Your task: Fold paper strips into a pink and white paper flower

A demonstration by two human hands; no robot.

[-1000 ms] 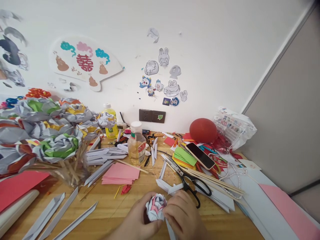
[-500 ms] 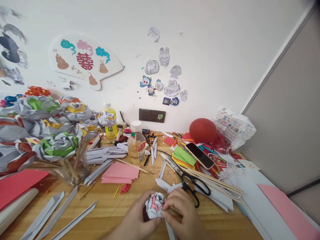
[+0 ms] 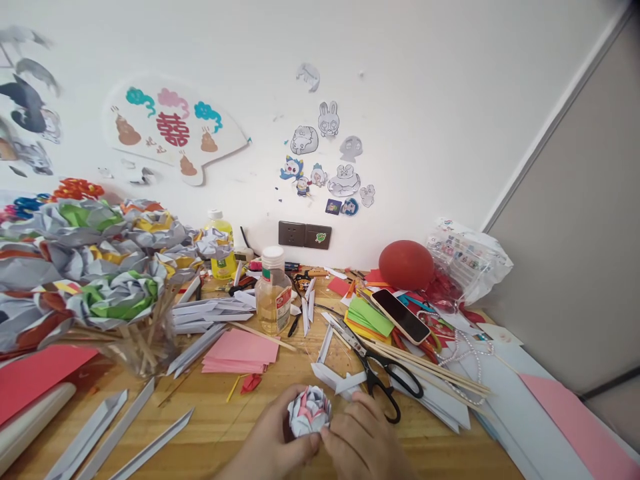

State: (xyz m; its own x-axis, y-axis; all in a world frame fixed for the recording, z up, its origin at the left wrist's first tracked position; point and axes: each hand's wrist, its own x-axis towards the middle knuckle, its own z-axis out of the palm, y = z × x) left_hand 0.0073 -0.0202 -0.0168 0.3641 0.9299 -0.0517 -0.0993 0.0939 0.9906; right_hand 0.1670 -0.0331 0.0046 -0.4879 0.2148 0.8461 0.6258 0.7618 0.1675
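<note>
Low in the head view, a small paper flower (image 3: 310, 411) of white folded petals with pink among them sits in my left hand (image 3: 275, 437). That hand's thumb and fingers wrap round its left side and underside. My right hand (image 3: 367, 437) has its fingers curled and pressed together against the flower's lower right edge; its fingertips are partly hidden. Just beyond the hands lie folded white paper strips (image 3: 325, 373). Black-handled scissors (image 3: 373, 367) rest to the right of them, close to my right hand.
A bunch of larger paper flowers (image 3: 120, 293) on sticks stands at left. Pink paper sheets (image 3: 243, 350), a clear bottle (image 3: 273, 300), a phone (image 3: 400, 315), wooden sticks (image 3: 440, 369) and a red balloon (image 3: 406, 265) lie beyond. Folded strips (image 3: 153, 443) lie at front left.
My right hand's fingers have shifted slightly along the flower's edge and curled closer. A white strip seen hanging below the flower between the hands is now hidden. The view has tilted slightly.
</note>
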